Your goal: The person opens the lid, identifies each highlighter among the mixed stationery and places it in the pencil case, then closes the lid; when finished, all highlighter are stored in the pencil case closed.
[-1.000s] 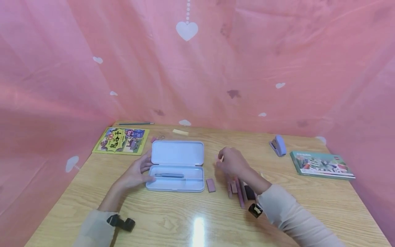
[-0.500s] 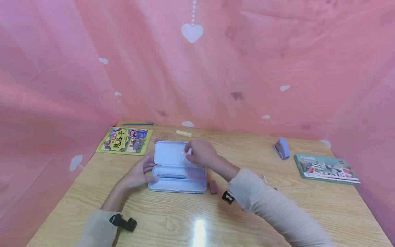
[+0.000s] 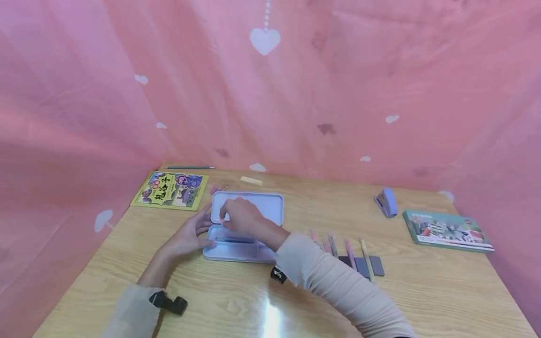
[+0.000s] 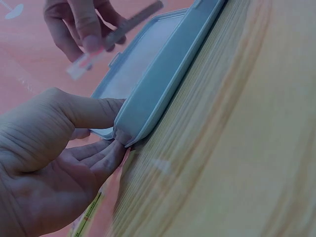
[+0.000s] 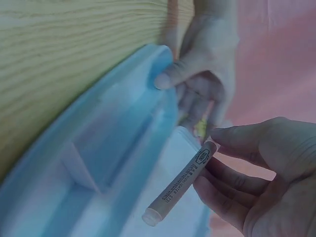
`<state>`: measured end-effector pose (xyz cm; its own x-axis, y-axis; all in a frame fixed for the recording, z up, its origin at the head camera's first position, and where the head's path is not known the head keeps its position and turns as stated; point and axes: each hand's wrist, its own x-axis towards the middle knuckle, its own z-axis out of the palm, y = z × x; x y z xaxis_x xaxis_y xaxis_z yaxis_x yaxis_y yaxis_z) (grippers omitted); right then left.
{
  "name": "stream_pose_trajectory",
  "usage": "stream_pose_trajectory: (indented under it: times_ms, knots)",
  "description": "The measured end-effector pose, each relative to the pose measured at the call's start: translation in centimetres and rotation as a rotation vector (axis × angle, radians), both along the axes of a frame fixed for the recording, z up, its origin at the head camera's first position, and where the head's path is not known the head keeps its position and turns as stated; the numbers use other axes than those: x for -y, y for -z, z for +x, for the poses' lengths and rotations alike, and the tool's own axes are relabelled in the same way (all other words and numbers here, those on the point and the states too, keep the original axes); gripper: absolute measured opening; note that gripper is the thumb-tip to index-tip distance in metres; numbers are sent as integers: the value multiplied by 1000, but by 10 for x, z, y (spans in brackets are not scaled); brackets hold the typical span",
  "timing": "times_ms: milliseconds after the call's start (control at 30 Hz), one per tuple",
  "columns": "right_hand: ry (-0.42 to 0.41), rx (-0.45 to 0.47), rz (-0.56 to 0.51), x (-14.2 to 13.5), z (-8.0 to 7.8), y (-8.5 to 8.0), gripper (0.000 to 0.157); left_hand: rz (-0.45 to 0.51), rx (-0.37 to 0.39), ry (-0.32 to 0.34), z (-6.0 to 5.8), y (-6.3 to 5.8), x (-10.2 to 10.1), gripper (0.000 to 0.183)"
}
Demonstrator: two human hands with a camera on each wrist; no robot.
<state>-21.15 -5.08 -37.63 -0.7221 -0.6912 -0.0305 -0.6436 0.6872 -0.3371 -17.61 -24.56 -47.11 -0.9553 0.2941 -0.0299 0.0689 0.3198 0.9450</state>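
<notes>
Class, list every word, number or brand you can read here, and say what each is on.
"鬼谷子": on the yellow book.
"HIGHLIGHTER", then apparently "S731": on the pen in the right hand.
The pen's logo and remaining print: too blurred.
Print on the green box and the book's smaller lettering: too small.

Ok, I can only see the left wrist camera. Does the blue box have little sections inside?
Observer: Yes, the right wrist view shows a short divider standing inside the blue box.
Operator: And is there writing on the pen in the right hand?
Observer: Yes, dark lettering runs along its side in the right wrist view.
Operator: Cool! Are there more pens on the table?
Observer: Yes, the head view shows several pens lying near the right sleeve.
</notes>
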Motion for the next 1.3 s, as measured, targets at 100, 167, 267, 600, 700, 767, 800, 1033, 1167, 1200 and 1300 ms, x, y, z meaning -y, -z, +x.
stream_pose_trajectory:
  times_ms: [100,167,267,600,700,767,800,1033,1167,1200,1300]
  knots:
    - [5,39,26,2,1,12,18,7,15,13,0,0,-1,114]
    - [5,48,44,5,2,20,15,11,29,10,0,-1,-3,114]
    - [7,51,77,8,5,31,10,-3,30,9,0,-1,-4,113]
    - [4,57,121,9,12,45,4,-13,26,15,0,0,-8,112]
    - [5,69,110,8,12,46,5,-11,26,19,0,0,-9,111]
    - [4,57,102,6,11,46,9,-4,21,27,0,1,-9,112]
    - [4,48,93,5,10,44,10,-1,18,29,0,2,-9,112]
    - [39,-43,2,-36,5,12,25,-12,9,21,2,2,-6,112]
    - [103,-71,-45,-77,0,-3,36,-35,-17,9,3,-1,-4,110]
    - [123,-90,-53,-89,-2,-5,39,-42,-23,2,3,-1,-4,110]
    - [199,-112,-39,-124,-6,-8,48,-53,-40,2,3,-3,-2,108]
